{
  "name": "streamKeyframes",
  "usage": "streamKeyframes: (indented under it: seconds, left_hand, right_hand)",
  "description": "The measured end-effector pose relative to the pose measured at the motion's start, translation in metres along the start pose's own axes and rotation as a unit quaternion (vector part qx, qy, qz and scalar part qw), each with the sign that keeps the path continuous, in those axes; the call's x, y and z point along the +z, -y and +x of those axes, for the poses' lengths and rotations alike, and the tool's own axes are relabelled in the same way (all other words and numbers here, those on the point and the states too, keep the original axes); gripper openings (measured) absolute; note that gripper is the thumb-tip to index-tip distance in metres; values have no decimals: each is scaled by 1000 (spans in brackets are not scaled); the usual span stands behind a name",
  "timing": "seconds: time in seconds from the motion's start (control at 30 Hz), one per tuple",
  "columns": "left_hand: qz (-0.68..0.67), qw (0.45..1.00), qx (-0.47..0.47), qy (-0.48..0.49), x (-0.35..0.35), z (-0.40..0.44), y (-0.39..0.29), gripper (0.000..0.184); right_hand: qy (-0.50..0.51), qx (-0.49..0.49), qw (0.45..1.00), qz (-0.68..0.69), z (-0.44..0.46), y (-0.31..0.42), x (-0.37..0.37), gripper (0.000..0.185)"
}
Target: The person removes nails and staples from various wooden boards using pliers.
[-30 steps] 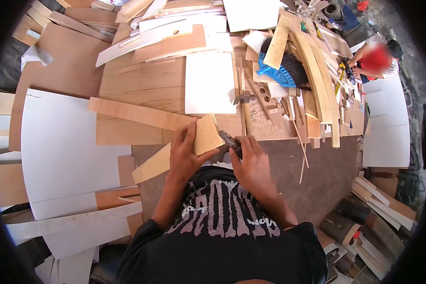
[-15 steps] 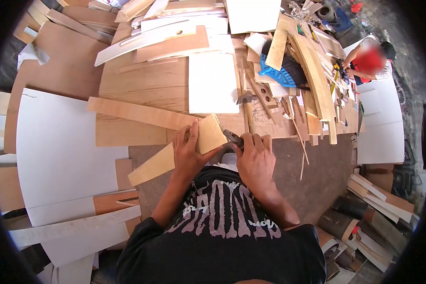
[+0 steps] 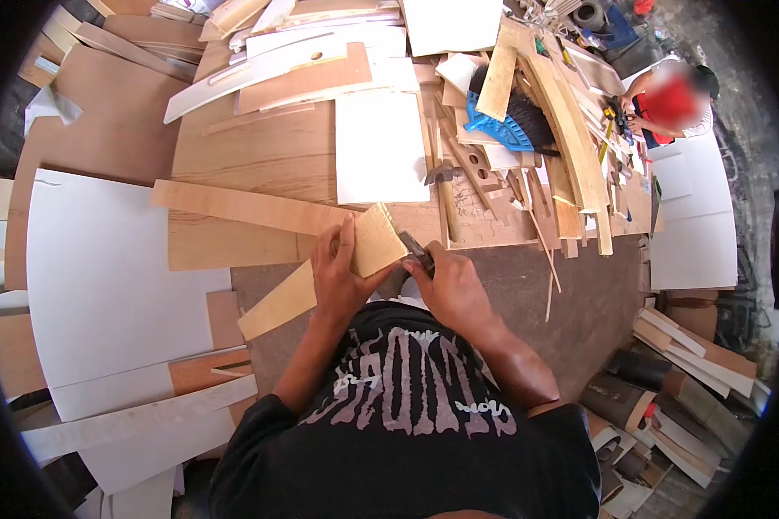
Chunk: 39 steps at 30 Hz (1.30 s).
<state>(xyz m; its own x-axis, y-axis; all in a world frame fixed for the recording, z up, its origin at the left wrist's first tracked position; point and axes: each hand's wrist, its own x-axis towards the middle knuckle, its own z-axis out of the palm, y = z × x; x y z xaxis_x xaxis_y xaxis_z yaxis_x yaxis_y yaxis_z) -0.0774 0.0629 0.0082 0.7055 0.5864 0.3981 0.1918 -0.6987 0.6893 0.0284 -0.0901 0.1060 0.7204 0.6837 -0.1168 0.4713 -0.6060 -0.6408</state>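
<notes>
My left hand [image 3: 337, 277] is closed around a light wooden board [image 3: 379, 240], thumb at its lower edge and fingers on its face. The board is tilted, its right edge facing my right hand. From under my left hand a pale tapered wooden strip [image 3: 275, 304] runs down to the left; whether it joins the board is hidden. My right hand [image 3: 452, 290] grips dark pliers [image 3: 416, 248], their jaws at the board's right edge. Whether the jaws pinch anything is too small to tell. A long brown plank [image 3: 242, 204] lies on the worktable [image 3: 201, 249] behind my left hand.
A hammer [image 3: 442, 176], a blue-headed brush [image 3: 504, 126] and several wood offcuts lie on the table's right side. White panels [image 3: 381, 156] rest at its middle. A person in red [image 3: 673, 105] works at the far right. Boards [image 3: 112, 285] stand at left.
My right hand has moved slightly left and rolled over, turning the pliers against the board's edge. The left hand keeps its hold on the board. The whole view has shifted a little.
</notes>
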Motion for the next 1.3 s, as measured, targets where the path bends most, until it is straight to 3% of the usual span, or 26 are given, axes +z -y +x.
streamKeyframes:
  seconds: [0.13, 0.27, 0.37, 0.43, 0.57, 0.67, 0.73, 0.87, 0.93, 1.03, 1.3]
  left_hand:
    - [-5, 1000, 23, -7, 7, -4, 3, 103]
    - [4, 999, 40, -2, 10, -4, 2, 103]
    - [11, 998, 54, -16, 17, -3, -2, 102]
    - [6, 999, 49, -18, 21, -3, -8, 103]
    - [-5, 999, 45, -6, 32, -6, -12, 103]
    - [-30, 999, 45, -5, 42, -7, -14, 104]
    - [-27, 999, 46, 5, 46, -4, -18, 103]
    - [-26, 999, 34, 27, 54, 0, -23, 103]
    - [-23, 999, 34, 30, 57, 0, -26, 103]
    - [-28, 998, 35, 33, 62, 3, -33, 104]
    - [-14, 998, 43, 36, 78, 1, -52, 102]
  right_hand:
    - [62, -7, 998, 27, 1, -6, -12, 36]
    - [53, -42, 998, -3, -3, -23, -13, 38]
    - [78, -43, 995, 39, 2, -29, -22, 39]
    - [191, 46, 973, 119, 7, -24, -38, 50]
    - [216, 29, 956, 197, 11, -52, -37, 49]
    - [265, 41, 929, 256, 12, -71, -37, 50]
    - [317, 99, 860, 388, 12, -77, -43, 39]
    - [346, 127, 824, 430, 21, -87, -53, 40]
    - [383, 169, 768, 485, 23, -93, -56, 37]
    - [409, 183, 727, 521, 26, -106, -57, 36]
    - [460, 200, 669, 549, 29, -138, -69, 35]
